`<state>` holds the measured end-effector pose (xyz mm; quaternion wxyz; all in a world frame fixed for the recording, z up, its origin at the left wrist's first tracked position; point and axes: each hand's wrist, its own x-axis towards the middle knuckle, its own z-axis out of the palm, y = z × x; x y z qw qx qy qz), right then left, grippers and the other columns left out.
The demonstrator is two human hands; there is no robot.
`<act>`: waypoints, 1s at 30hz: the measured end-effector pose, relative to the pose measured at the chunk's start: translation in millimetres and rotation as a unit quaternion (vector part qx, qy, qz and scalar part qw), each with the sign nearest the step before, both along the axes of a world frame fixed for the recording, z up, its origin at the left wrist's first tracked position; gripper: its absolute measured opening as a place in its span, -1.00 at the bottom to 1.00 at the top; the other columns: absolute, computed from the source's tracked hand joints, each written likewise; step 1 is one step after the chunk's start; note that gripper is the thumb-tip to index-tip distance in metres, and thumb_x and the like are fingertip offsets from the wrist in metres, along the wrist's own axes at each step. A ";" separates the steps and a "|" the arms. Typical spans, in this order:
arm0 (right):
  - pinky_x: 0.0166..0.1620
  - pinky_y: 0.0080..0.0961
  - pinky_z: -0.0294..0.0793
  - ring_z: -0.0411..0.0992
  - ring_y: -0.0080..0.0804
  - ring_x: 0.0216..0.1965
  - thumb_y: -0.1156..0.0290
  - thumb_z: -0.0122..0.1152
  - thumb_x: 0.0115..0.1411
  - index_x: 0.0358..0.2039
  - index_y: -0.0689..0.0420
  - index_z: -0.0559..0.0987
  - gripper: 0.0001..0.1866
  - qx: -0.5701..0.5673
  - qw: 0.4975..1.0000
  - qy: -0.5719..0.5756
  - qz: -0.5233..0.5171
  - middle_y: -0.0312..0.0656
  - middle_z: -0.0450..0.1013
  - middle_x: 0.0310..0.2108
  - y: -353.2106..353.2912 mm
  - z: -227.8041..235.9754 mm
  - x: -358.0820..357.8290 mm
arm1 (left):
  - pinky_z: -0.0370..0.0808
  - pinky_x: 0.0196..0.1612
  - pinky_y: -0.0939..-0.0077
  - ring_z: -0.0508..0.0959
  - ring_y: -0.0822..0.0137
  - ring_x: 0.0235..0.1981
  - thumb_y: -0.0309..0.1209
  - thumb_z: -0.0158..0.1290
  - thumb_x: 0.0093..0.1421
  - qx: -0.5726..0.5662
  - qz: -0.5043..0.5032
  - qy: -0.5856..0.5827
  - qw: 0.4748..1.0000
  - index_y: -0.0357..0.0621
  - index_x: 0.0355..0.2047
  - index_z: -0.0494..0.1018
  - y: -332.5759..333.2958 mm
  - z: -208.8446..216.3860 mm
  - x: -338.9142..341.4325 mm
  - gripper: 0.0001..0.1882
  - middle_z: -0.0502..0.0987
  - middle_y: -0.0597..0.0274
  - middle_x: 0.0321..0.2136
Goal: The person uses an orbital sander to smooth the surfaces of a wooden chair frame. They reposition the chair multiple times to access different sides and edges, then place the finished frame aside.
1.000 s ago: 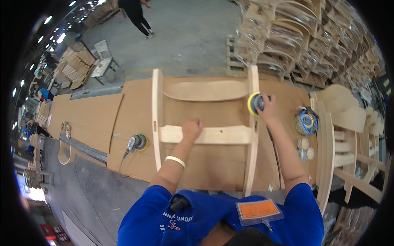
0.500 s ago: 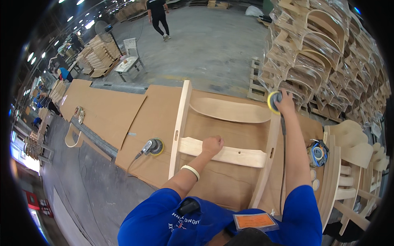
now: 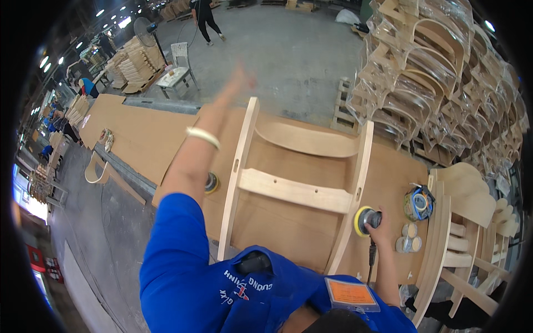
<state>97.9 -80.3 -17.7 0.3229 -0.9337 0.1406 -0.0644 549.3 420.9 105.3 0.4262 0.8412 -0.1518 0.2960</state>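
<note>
A pale wooden chair frame, with two long side rails and two cross slats, lies on the cardboard-covered table. My right hand is wrapped round a small orbital sander with a yellow-edged pad. The pad stands on edge against, or very close to, the outer face of the right rail; contact is hard to tell. My left hand, smeared by motion, is stretched out beyond the far end of the left rail, above the table's far edge. Under my left forearm a second sander shows only partly.
Clear round tubs and a basket with tape rolls sit right of the frame. Curved wooden parts stand at the right edge. Film-wrapped chair parts tower at the far right. A person walks on the floor beyond.
My left hand has left the near slat and swung far and left. My right hand has brought the sander down along the right rail toward me. The tubs are uncovered.
</note>
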 end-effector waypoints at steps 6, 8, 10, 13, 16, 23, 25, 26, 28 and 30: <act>0.07 -0.22 0.36 0.33 0.03 0.00 0.42 0.45 -0.26 0.07 0.09 0.33 -0.21 -0.063 0.992 0.062 -0.089 0.05 0.32 -0.03 -47.5 -45.6 -29.7 | 0.46 -0.57 0.52 0.51 0.44 -0.62 -0.24 0.07 0.19 -0.243 -0.037 0.003 0.969 -0.30 0.17 0.11 71.8 192.6 -43.2 -0.35 0.52 0.17 -0.56; 0.09 -0.21 0.36 0.31 0.05 0.02 0.40 0.45 -0.26 0.07 0.07 0.32 -0.20 -0.118 0.977 0.142 -0.110 0.05 0.31 -0.02 -54.4 -61.0 -26.0 | 0.46 -0.56 0.54 0.51 0.43 -0.62 -0.21 0.05 0.21 -0.203 -0.066 0.085 0.973 -0.25 0.17 0.15 62.8 148.9 -64.0 -0.39 0.52 0.19 -0.56; 0.09 -0.20 0.36 0.29 0.06 0.03 0.37 0.46 -0.27 0.06 0.02 0.33 -0.21 -0.097 0.974 0.152 -0.137 0.08 0.30 -0.01 -59.9 -75.6 -19.9 | 0.44 -0.56 0.51 0.48 0.43 -0.63 -0.22 0.04 0.22 -0.148 -0.020 0.183 0.972 -0.16 0.23 0.12 59.2 68.0 -79.0 -0.37 0.51 0.24 -0.57; 0.09 -0.20 0.35 0.28 0.06 0.05 0.37 0.46 -0.26 0.06 -0.02 0.33 -0.21 -0.088 0.964 0.174 -0.180 0.07 0.29 -0.01 -64.2 -94.9 -14.7 | 0.42 -0.50 0.48 0.47 0.41 -0.55 -0.07 0.13 0.11 -0.030 0.017 0.372 0.928 -0.09 0.33 -0.11 72.2 -69.4 -106.0 -0.07 0.48 0.22 -0.52; 0.09 -0.20 0.36 0.29 0.06 0.06 0.35 0.47 -0.24 0.09 -0.03 0.30 -0.18 -0.110 0.958 0.181 -0.192 0.06 0.26 0.03 -70.1 -102.2 -10.5 | 0.41 0.02 0.26 0.35 0.02 0.11 0.14 0.08 0.08 0.088 0.091 0.433 0.892 -0.30 0.30 -0.08 75.5 -179.3 -149.0 0.02 0.26 -0.22 0.13; 0.13 -0.22 0.30 0.27 0.00 0.09 0.08 0.33 -0.02 0.20 0.06 0.25 -0.20 -0.232 0.958 0.124 -0.116 0.01 0.21 0.16 -54.9 -81.7 46.7 | 0.22 0.21 0.28 0.31 -0.01 0.17 0.17 0.01 0.12 -0.146 0.040 0.448 0.881 -0.48 0.17 0.15 61.2 -225.5 -228.2 -0.07 0.29 -0.25 0.13; 0.11 -0.26 0.29 0.29 -0.05 0.09 0.00 0.23 0.07 0.21 0.12 0.23 -0.23 0.091 0.985 0.076 -0.126 -0.01 0.31 0.09 -35.2 -82.0 94.1 | 0.24 0.19 0.28 0.33 0.00 0.15 0.16 0.02 0.11 -0.176 0.031 0.478 0.860 -0.48 0.14 0.20 57.5 -216.3 -229.8 -0.10 0.33 -0.23 0.09; 0.10 -0.25 0.29 0.31 -0.08 0.07 0.03 0.24 0.08 0.20 0.16 0.22 -0.23 0.276 0.953 0.063 -0.107 0.00 0.34 0.05 -28.0 -81.0 100.8 | 0.25 0.18 0.29 0.34 0.01 0.14 0.16 0.02 0.11 -0.190 0.025 0.490 0.850 -0.47 0.13 0.23 56.2 -211.8 -229.2 -0.11 0.36 -0.23 0.08; 0.08 -0.24 0.30 0.34 -0.13 0.02 0.11 0.27 0.08 0.19 0.22 0.21 -0.24 0.420 0.900 0.061 -0.102 0.02 0.37 0.00 -1.6 -85.9 123.7 | 0.28 0.15 0.29 0.38 0.02 0.10 0.14 0.04 0.10 -0.185 0.045 0.492 0.850 -0.46 0.12 0.24 52.7 -205.5 -229.1 -0.12 0.38 -0.23 0.05; 0.06 -0.24 0.32 0.36 -0.19 -0.02 0.21 0.30 0.07 0.16 0.27 0.21 -0.27 0.364 0.928 0.040 -0.067 0.02 0.37 -0.02 23.8 -91.3 136.3 | 0.32 0.11 0.29 0.42 0.03 0.06 0.10 0.08 0.09 -0.161 0.057 0.489 0.855 -0.45 0.11 0.26 49.6 -200.0 -230.1 -0.15 0.40 -0.23 0.02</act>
